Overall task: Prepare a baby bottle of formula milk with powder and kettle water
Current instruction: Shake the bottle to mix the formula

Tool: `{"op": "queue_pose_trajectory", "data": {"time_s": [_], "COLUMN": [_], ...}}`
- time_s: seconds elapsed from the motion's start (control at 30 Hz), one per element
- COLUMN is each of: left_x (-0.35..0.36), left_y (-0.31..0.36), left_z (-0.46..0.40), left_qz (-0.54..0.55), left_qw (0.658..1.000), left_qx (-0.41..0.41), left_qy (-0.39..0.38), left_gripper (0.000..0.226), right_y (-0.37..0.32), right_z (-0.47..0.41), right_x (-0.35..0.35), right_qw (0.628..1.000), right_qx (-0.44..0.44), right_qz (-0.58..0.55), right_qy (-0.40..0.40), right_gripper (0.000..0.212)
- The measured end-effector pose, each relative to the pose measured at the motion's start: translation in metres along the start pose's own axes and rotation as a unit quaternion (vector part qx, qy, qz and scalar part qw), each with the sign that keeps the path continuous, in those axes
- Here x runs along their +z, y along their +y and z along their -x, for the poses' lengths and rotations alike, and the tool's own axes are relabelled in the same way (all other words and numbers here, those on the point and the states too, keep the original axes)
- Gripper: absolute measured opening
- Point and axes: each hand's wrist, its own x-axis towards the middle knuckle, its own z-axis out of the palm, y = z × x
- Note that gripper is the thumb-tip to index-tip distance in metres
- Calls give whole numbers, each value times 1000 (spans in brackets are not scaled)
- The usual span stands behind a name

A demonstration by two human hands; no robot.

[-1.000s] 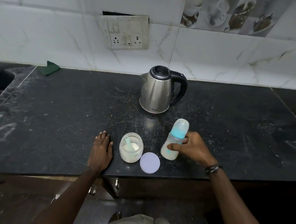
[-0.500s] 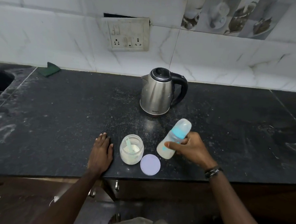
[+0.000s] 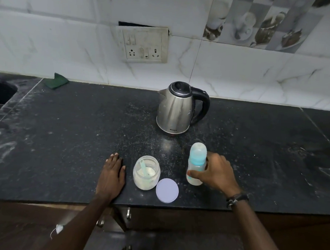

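Our right hand point(image 3: 216, 173) is wrapped around the lower body of the bottle point(image 3: 196, 164), thumb across the front and fingers behind, so the grip is closed on it. The bottle stands upright on the counter point(image 3: 63, 138), just right of the open jar point(image 3: 146, 173) and well in front of the kettle point(image 3: 177, 108). It is capped, with a blue collar and a clear dome, and pale liquid shows inside. Our left hand point(image 3: 112, 174) lies flat on the counter just left of the jar, fingers together, holding nothing.

We judge the bottle to be already filled and closed, so the step in hand is mixing or setting it down. To do it well, we keep the hold low and firm around the body, check the collar is screwed tight before any shaking, and keep the bottle clear of the jar, whose scoop point(image 3: 143, 165) stands in the powder. The lid point(image 3: 167, 190) lies beside the jar, waiting to go back on.
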Motion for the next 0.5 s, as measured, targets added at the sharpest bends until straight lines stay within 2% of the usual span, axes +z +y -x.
{"op": "queue_pose_trajectory", "data": {"time_s": [0.1,0.2,0.3,0.37,0.43,0.5], "left_x": [1,3,4,5,4,3], "left_y": [-2,-3,-6,-5,-4,-3], "left_z": [0,0,-1,-1,0,1], "left_qz": [1,-1,5,19,32,40], "left_qw": [1000,1000,1000,1000,999,999], "left_qx": [2,3,-2,-12,-21,-24], "left_qy": [7,11,16,20,22,24], "left_gripper": [48,46,36,33,31,31], "right_y": [4,2,8,8,6,8], "right_z": [-2,-1,-1,-3,-1,0], "right_x": [1,-2,1,0,0,2], "right_qw": [999,1000,1000,1000,1000,999], "right_qx": [-26,8,-16,-6,-4,-24], "right_qz": [-19,-15,-19,-18,-19,-38], "right_qy": [-18,3,-15,10,1,-12], "right_gripper": [54,58,48,51,54,46]}}
